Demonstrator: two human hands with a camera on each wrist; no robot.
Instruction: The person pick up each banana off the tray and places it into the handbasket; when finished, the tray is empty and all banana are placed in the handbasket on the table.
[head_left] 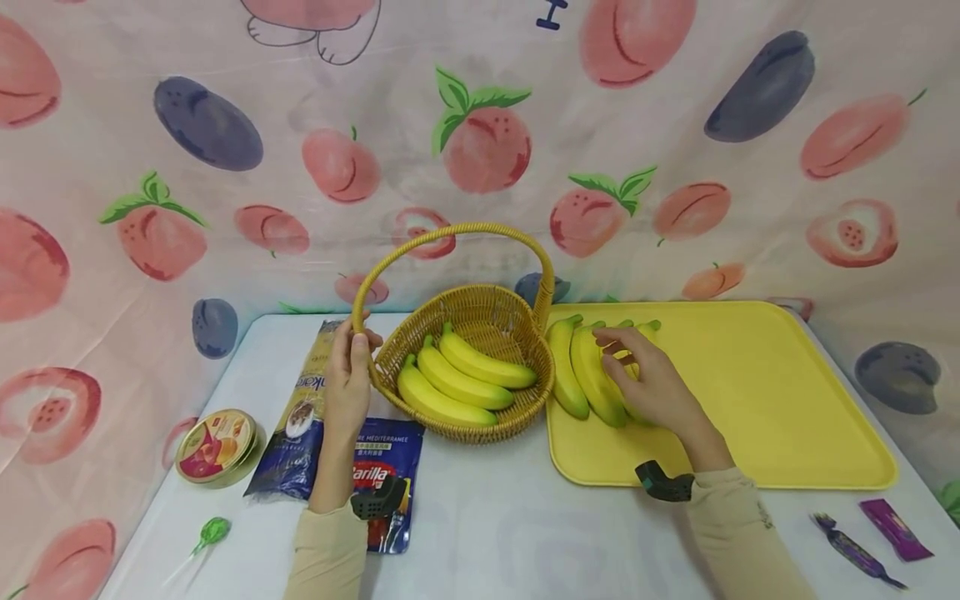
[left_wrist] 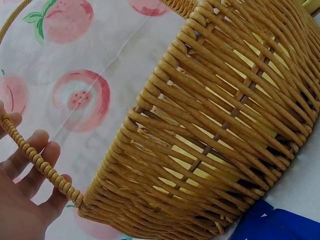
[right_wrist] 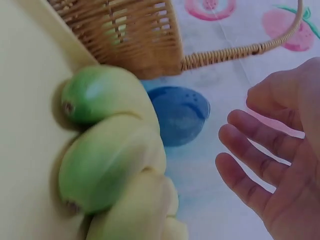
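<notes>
My left hand (head_left: pixel 348 375) holds the wicker basket (head_left: pixel 468 433) by the lower left end of its arched handle (left_wrist: pixel 42 165), fingers on one side and thumb on the other. Three yellow bananas (head_left: pixel 457 379) lie side by side inside the basket. Over the left part of the yellow tray (head_left: pixel 765 392), several more bananas (head_left: pixel 567 371) with green tips lie in a row next to the basket. Above them hovers my right hand (head_left: pixel 645 379), its fingers loosely bent and holding nothing. In the right wrist view a gap shows between the fingertips (right_wrist: pixel 227 162) and the bananas (right_wrist: pixel 107 160).
Left of the basket are a long blue-and-gold packet (head_left: pixel 288 442), a blue pouch (head_left: pixel 390 450), a round tin (head_left: pixel 217 446) and a green lollipop (head_left: pixel 213 531). Two purple-wrapped sweets, one a flat bar (head_left: pixel 896 529), lie at the front right. A fruit-print cloth (head_left: pixel 480 83) hangs behind.
</notes>
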